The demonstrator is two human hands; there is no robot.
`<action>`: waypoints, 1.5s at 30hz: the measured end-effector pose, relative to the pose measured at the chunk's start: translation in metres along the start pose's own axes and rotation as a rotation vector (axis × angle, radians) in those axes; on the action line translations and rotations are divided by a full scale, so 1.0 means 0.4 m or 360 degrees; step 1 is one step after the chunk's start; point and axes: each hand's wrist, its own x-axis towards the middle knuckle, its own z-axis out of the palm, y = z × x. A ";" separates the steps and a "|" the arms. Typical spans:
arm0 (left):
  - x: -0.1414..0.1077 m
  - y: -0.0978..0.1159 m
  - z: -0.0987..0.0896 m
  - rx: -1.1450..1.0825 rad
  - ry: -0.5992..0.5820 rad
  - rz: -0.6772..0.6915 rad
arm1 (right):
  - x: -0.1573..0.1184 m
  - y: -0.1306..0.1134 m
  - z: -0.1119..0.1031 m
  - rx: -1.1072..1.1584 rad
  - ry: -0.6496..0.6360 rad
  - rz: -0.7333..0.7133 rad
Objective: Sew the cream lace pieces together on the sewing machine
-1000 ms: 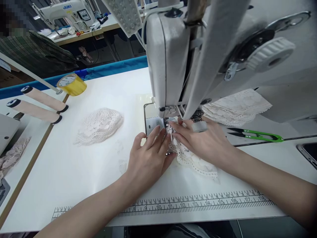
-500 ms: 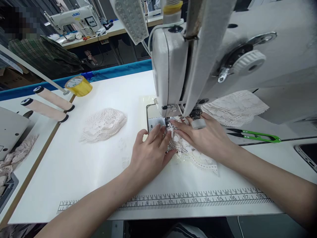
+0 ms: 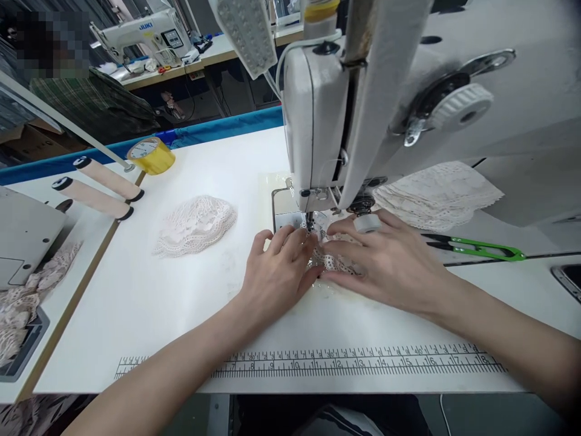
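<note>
A small white lace piece (image 3: 338, 261) lies at the needle and presser foot (image 3: 310, 221) of a white sewing machine (image 3: 313, 121). My left hand (image 3: 279, 263) is at the lace's left edge, its fingers bent and close together, thumb pointing right. From the right, my right hand (image 3: 385, 260) holds the lace, with its thumb low and its fingers above; part of the lace is hidden beneath it. Both hands are close to the presser foot, and their fingertips nearly meet. Where exactly the fingers pinch the lace is partly covered.
A lace stack (image 3: 197, 224) lies left on the table, another (image 3: 440, 194) behind my right hand. Green thread snips (image 3: 485, 248) lie right. Thread cones (image 3: 106, 180), yellow tape (image 3: 152, 156) and a second machine (image 3: 27, 236) are left. A printed ruler (image 3: 318, 363) runs along the front edge. A person (image 3: 86, 103) sits beyond.
My right hand has shifted its fingers back and lowered its thumb onto the lace. The lace's loose right end, spread out before, is now gathered under that hand. The view has shifted slightly.
</note>
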 end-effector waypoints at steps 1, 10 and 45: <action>0.001 -0.002 -0.004 -0.0050 -0.0024 0.0008 | -0.001 -0.005 -0.005 0.0059 -0.0069 0.0015; 0.060 -0.028 -0.009 -0.0398 -0.0296 -0.0220 | 0.008 -0.002 0.022 0.0057 -0.0077 0.0427; 0.007 -0.023 -0.008 0.0076 0.0167 0.0274 | 0.002 0.011 0.046 -0.0106 0.0167 -0.0170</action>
